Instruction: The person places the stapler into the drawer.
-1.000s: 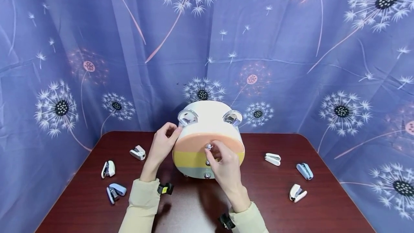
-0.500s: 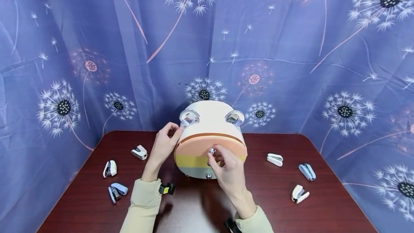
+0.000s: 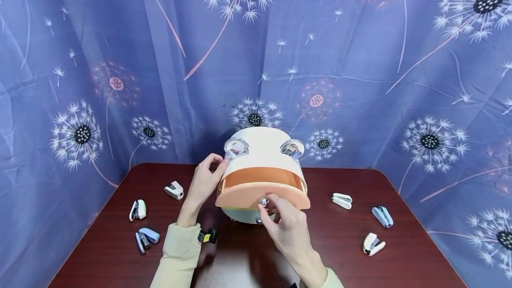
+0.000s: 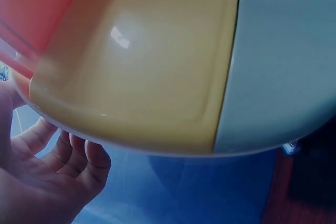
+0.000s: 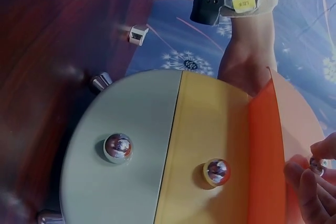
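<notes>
A small rounded drawer box [image 3: 264, 143] with a white shell and two shiny silver bulges stands on the table. Its peach top drawer [image 3: 240, 195] is pulled out, and the hollow behind its front shows no contents. My right hand [image 3: 291, 230] pinches that drawer's silver knob [image 3: 263, 202] between thumb and fingers. Against the upper left side of the shell, my left hand [image 3: 205, 183] rests its fingers, loosely bent. Below, the yellow drawer [image 5: 210, 124] and the grey-green drawer [image 5: 131, 108] sit closed, each with a silver knob.
On the left of the dark red table [image 3: 320, 243] lie two white staplers, one a white stapler [image 3: 174, 190] farther back, and a blue stapler [image 3: 147, 238]. A second blue stapler [image 3: 382, 216] lies right, between two white ones. A dandelion-patterned curtain [image 3: 192, 101] hangs behind.
The peach drawer has slid out toward me, from closed to well open, with my right hand drawing its knob forward and down. My left hand keeps its place on the box.
</notes>
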A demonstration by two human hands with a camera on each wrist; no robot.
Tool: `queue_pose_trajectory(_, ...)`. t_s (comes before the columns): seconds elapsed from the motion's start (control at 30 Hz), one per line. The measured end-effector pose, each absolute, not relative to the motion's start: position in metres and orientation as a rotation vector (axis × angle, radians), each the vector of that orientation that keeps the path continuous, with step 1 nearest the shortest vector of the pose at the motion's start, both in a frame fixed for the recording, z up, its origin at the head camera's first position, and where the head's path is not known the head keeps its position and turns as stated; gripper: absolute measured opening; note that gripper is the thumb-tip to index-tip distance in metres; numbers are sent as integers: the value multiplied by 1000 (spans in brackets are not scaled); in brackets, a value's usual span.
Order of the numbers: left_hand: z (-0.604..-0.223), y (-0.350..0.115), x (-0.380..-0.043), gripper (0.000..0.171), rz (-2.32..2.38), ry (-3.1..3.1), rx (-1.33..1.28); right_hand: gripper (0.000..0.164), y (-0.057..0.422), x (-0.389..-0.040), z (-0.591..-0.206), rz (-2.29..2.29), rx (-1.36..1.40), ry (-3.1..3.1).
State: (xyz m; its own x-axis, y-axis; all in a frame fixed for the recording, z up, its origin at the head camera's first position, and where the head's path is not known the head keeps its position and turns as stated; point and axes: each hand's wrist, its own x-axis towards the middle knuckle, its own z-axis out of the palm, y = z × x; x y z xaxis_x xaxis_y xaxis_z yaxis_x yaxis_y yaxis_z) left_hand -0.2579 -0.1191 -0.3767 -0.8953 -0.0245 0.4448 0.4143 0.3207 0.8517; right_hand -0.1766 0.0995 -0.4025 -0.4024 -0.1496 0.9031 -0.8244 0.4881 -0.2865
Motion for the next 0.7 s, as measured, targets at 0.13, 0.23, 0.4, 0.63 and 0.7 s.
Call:
queue_pose_trajectory(0.13, -394, -123, -273, 17, -1601, -2208, -342, 15, 101, -172, -402, 945, 848, -1823)
queue_pose_trajectory(0.23, -398, -124, -277, 20, -1596, -2196, -350, 11, 103, -167, -403, 941, 871, -1815)
queue_pose_trajectory(0.4, -400, -125, -278, 22, -1585, -2182, -361, 10, 105, -161, -403, 943, 918, -1786)
queue_pose_trajectory(0.63, -400, -125, -278, 22, -1562, -2187, -364, 11, 107, -155, -399, 905, 929, -1768)
queue_pose_trajectory(0.7, -400, -126, -278, 22, -1566, -2188, -363, 11, 107, -153, -399, 881, 927, -1763)
